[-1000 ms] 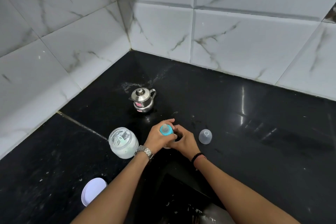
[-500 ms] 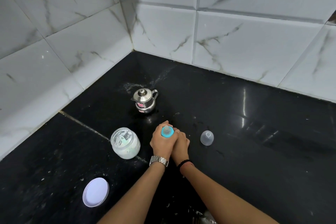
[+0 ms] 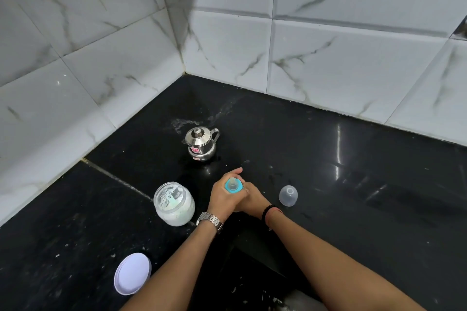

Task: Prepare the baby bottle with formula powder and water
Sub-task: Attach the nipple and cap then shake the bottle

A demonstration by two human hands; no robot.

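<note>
The baby bottle [image 3: 233,185] stands upright on the black counter, only its blue collar and clear teat showing. My left hand [image 3: 223,197] wraps around the collar from the left. My right hand [image 3: 252,199] grips the bottle's body lower down on the right, mostly hidden behind the left hand. An open glass jar of white formula powder [image 3: 174,203] stands just left of my hands. A small steel kettle with a lid [image 3: 201,144] sits behind the bottle. The bottle's clear cap [image 3: 288,195] rests on the counter to the right.
The jar's white lid [image 3: 132,273] lies on the counter [image 3: 353,209] near the front left. White marble-pattern tiled walls [image 3: 101,70] close the corner at the back and left. Powder specks dot the counter.
My left hand has turned around the blue collar, its wrist swinging toward me, while the right hand keeps hold of the bottle's body. The bottle stays in place.
</note>
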